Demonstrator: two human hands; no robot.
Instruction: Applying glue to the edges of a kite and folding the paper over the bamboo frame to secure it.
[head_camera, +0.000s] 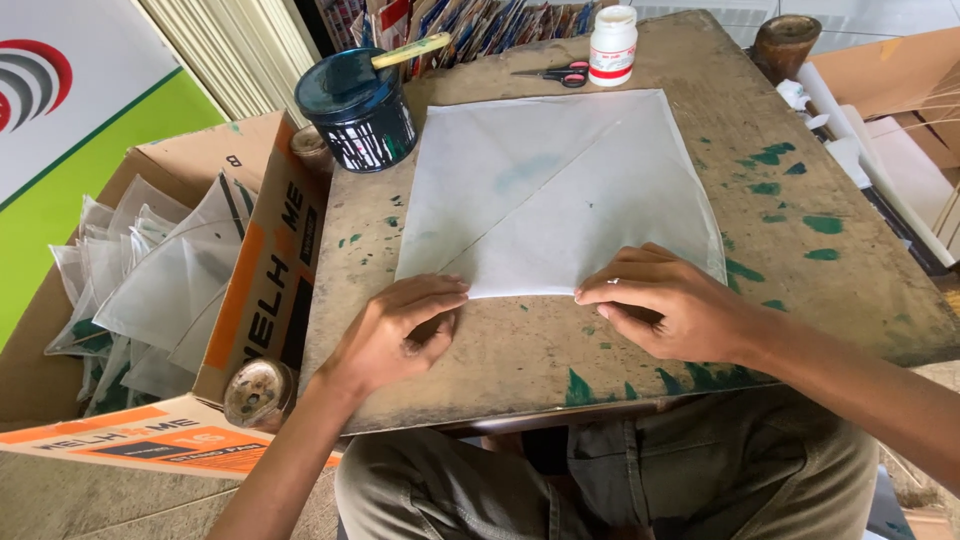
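Note:
A white sheet of thin paper (560, 190) lies flat on a worn brown work board (850, 300), with a diagonal fold line across it. My left hand (400, 335) rests at the sheet's near edge, its fingertips touching the paper's lower left part. My right hand (670, 305), with a ring on one finger, presses its fingertips on the near edge further right. Both hands pinch or press the paper's near border; neither lifts it.
A dark blue paint can (358, 108) with a brush stands at the board's back left. Red-handled scissors (555, 73) and a white bottle (612, 45) lie at the back. A cardboard box (265, 270) on the left holds several folded white papers. Green paint spots mark the board.

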